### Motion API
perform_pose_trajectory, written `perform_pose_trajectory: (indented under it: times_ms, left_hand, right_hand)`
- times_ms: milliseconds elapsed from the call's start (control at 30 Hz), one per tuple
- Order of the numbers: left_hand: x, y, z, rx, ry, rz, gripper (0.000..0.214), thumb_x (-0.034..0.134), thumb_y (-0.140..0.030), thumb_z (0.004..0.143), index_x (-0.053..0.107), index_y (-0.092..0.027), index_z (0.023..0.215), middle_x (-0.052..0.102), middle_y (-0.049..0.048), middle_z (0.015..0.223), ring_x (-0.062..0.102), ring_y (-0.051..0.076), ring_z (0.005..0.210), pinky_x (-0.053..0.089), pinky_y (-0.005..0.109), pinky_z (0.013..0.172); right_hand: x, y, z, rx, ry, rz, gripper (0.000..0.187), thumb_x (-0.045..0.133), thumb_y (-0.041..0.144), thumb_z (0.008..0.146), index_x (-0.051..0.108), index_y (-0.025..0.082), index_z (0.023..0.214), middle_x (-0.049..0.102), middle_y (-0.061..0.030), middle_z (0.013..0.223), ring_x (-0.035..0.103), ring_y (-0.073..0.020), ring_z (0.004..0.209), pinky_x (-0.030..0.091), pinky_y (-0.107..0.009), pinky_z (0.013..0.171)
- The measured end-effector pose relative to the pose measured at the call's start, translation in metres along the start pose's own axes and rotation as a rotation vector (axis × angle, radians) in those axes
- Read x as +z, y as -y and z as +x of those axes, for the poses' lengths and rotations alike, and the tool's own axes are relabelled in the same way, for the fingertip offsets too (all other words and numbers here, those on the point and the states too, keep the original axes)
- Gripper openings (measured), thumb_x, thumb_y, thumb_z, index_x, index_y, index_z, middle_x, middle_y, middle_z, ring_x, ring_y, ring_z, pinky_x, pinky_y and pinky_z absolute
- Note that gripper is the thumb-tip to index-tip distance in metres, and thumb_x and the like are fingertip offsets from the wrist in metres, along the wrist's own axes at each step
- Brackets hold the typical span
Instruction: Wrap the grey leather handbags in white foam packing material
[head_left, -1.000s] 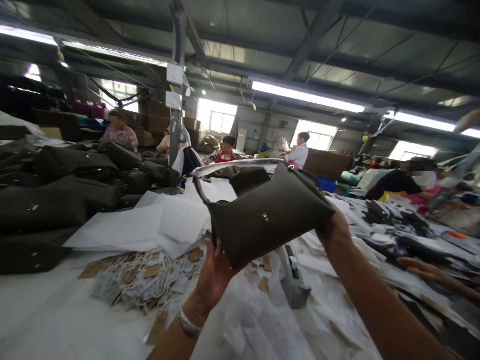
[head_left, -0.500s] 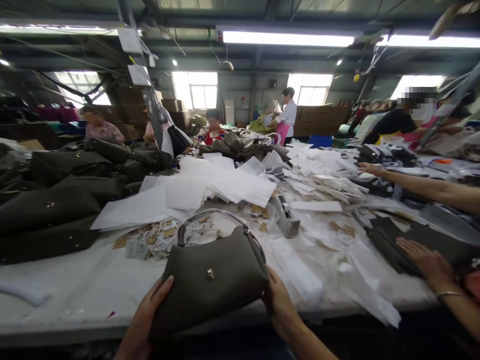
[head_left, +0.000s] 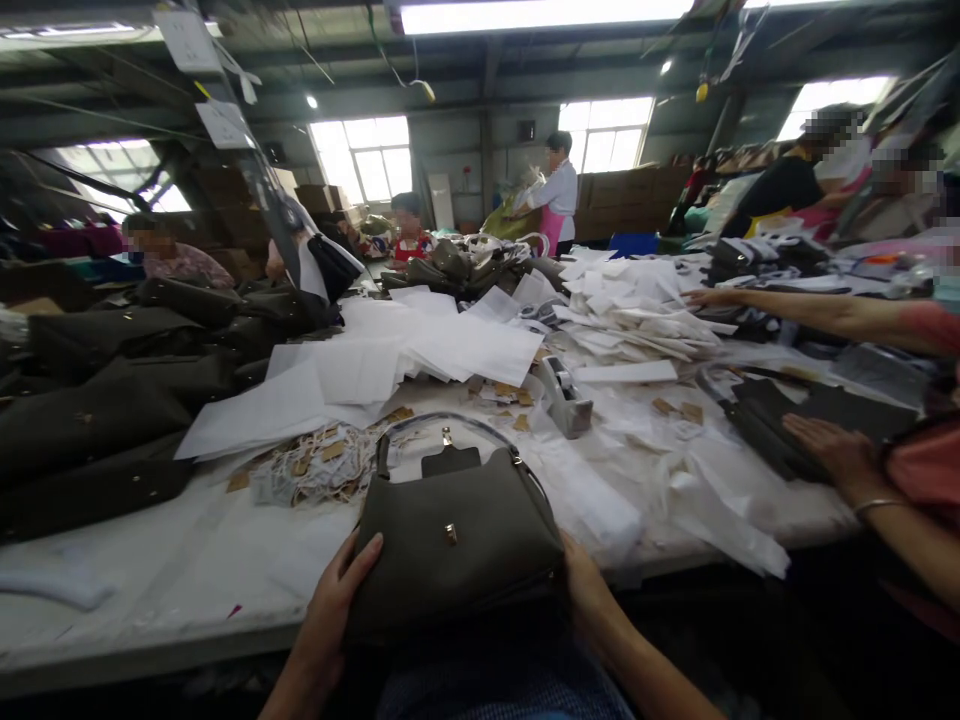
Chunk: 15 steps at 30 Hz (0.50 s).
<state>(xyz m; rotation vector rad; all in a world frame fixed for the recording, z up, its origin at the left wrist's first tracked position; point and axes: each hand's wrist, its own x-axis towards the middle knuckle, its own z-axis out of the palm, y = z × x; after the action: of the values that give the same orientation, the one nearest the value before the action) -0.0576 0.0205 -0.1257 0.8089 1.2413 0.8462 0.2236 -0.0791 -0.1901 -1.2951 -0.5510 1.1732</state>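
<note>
Holding an olive-grey handbag (head_left: 457,545) upright at the near edge of the table (head_left: 150,640), front panel toward the camera, metal clasp (head_left: 450,533) roughly centred. The left hand (head_left: 334,610) is clamped on the bag's left side, thumb across the front. The right hand (head_left: 589,600) is wrapped round the lower right corner, with its fingers hidden behind. The two-sided hold likely keeps the soft body square so the front can be looked over. The wrapped handle (head_left: 450,425) arches up over the top, and a small flap stands in the opening. Just beyond the bag lies a heap of brown paper tags (head_left: 315,465) on strings, within reach. Further back are loose white sheets (head_left: 390,360), with a tape dispenser (head_left: 562,400) to the right. Stacked dark bags (head_left: 97,400) sit at far left. At right a co-worker's hand (head_left: 825,450) lies flat on a dark piece (head_left: 787,420), apparently pinning it down. Other people are working at the far end.
</note>
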Motion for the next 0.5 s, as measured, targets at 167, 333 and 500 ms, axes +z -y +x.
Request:
perform_pose_trajectory:
  times_ms: [167, 333, 500]
  left_hand:
    - [0.002, -0.008, 0.022, 0.006, -0.087, 0.06, 0.047, 0.073, -0.037, 0.082, 0.064, -0.02, 0.125, 0.068, 0.0088, 0.125, 0.07, 0.023, 0.101, 0.057, 0.031, 0.088]
    - [-0.028, -0.018, 0.04, -0.016, -0.233, 0.067, 0.049, 0.075, -0.026, 0.074, 0.066, -0.018, 0.121, 0.073, 0.0082, 0.112, 0.072, 0.021, 0.077, 0.056, 0.024, 0.057]
    - [-0.049, -0.013, 0.062, 0.082, -0.342, 0.191, 0.048, 0.075, -0.032, 0.073, 0.068, -0.017, 0.118, 0.072, 0.0096, 0.114, 0.069, 0.029, 0.098, 0.056, 0.042, 0.092]
  right_hand:
    - [-0.022, 0.015, 0.013, -0.18, 0.027, -0.421, 0.058, 0.051, 0.072, 0.084, 0.077, 0.021, 0.088, 0.074, -0.0079, 0.09, 0.064, -0.0361, 0.099, 0.046, -0.05, 0.096]
    - [-0.02, 0.031, 0.027, -0.31, 0.203, -0.654, 0.037, 0.052, 0.05, 0.092, 0.079, 0.025, 0.092, 0.075, -0.0052, 0.091, 0.067, -0.0336, 0.096, 0.05, -0.048, 0.094]
    - [-0.017, 0.038, 0.02, -0.461, 0.102, -0.646, 0.04, 0.059, 0.04, 0.091, 0.067, 0.026, 0.128, 0.064, -0.0088, 0.13, 0.061, -0.0307, 0.118, 0.05, -0.046, 0.1]
